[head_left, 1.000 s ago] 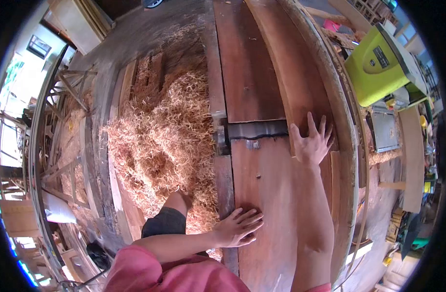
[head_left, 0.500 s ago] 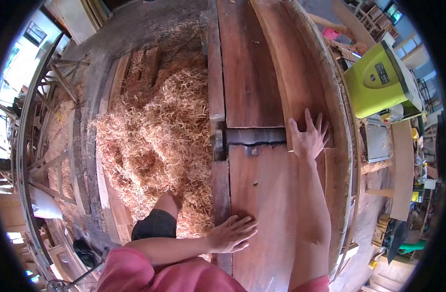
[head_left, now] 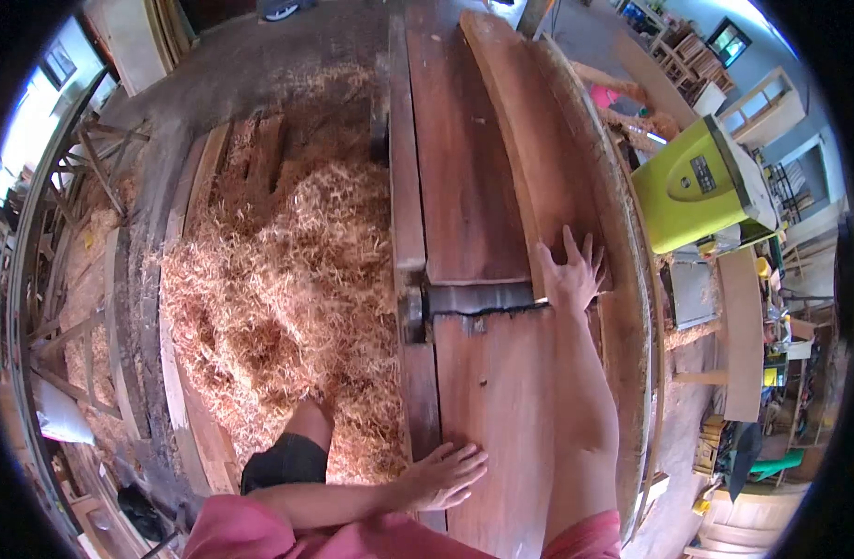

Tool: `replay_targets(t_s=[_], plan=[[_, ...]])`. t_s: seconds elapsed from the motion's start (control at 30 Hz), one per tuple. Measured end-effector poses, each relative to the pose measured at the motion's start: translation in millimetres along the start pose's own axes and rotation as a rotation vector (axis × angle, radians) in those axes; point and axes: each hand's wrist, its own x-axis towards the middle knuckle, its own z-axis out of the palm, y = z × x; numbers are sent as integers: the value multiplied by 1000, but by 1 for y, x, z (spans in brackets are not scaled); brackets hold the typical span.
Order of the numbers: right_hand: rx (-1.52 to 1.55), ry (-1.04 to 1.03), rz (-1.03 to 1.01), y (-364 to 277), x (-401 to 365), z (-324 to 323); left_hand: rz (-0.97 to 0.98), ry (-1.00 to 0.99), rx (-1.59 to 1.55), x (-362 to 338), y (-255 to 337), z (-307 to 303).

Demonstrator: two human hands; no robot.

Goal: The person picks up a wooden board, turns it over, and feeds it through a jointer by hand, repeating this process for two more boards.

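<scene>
My right hand [head_left: 573, 275], fingers spread, rests on the near end of a curved reddish-brown board [head_left: 501, 121]. That board lies lengthwise on the wooden machine bed. Nearer my body, my left hand [head_left: 448, 477] lies flat with its fingers apart on the smooth wooden surface [head_left: 492, 391], by its left edge. Between the far and near wooden surfaces runs a dark metal cutter roller [head_left: 483, 298] in a slot, just left of my right hand. Neither hand is wrapped round anything.
A large heap of pale wood shavings [head_left: 287, 289] lies left of the bed, around my leg. At the right stand a lime-green bin-like container [head_left: 688, 191] and a brown panel [head_left: 742, 335]. A rough-edged plank [head_left: 632, 373] runs along the bed's right side.
The whole view has tilted, so the bed and roller appear lower and slightly left. Both hands stay at about the same places on the wood.
</scene>
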Motion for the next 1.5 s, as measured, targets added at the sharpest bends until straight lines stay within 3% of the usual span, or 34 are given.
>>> replay_targets(t_s=[0.2,0.33,0.4,0.43,0.5,0.57,0.63,0.67,0.73,0.83,0.93,1.07,1.13,1.17,1.2,1.27,1.3,1.33,1.43,1.47,1.5], plan=[[-17,-7,-2,-10,15,3,6,-8,0,-1,3,-3],[-117,-28,45,-55,35,29,2,64,-51,0,-5,-2],[-194,-190,74,-129,17,28,1,115,-150,-6,-4,7],[-202,-287,60,-176,-2,14,41,320,-348,-4,-14,27],[-157,-392,-115,-245,-46,8,-188,539,-555,-7,-37,-30],[-46,-316,-349,-276,-88,30,-662,982,-437,10,-119,-90],[66,-330,-489,-291,-115,48,-1019,1279,-923,15,-215,-192],[77,-334,-501,-294,-125,49,-1220,1243,-924,17,-257,-224],[98,-322,-535,-301,-136,47,-1086,878,-1215,19,-280,-284],[92,-366,-610,-292,-137,31,-1191,544,-1217,49,-256,-317],[356,-305,-587,-274,-138,51,-926,584,-1320,60,-345,-254],[248,-207,-522,-260,-176,-10,-829,705,-1273,54,-280,-246],[163,-123,-456,-240,-217,-45,-1004,511,-1072,48,-223,-245],[219,-2,-440,-220,-237,-41,-1049,415,-956,44,-163,-265],[274,118,-426,-197,-260,-35,-955,523,-830,34,-93,-280],[365,282,-303,-156,-308,-26,-950,603,-572,25,-58,-212],[455,310,-236,-136,-331,-29,-852,671,-549,19,-38,-179],[547,332,-157,-118,-355,-30,-818,565,-572,11,-27,-152],[1566,132,347,-54,-405,-32,-777,407,-601,-10,42,-119],[1562,34,344,-25,-431,-46,-762,313,-676,-22,75,-124],[1622,73,517,-32,-447,-99,-686,270,-588,-28,88,-102]])
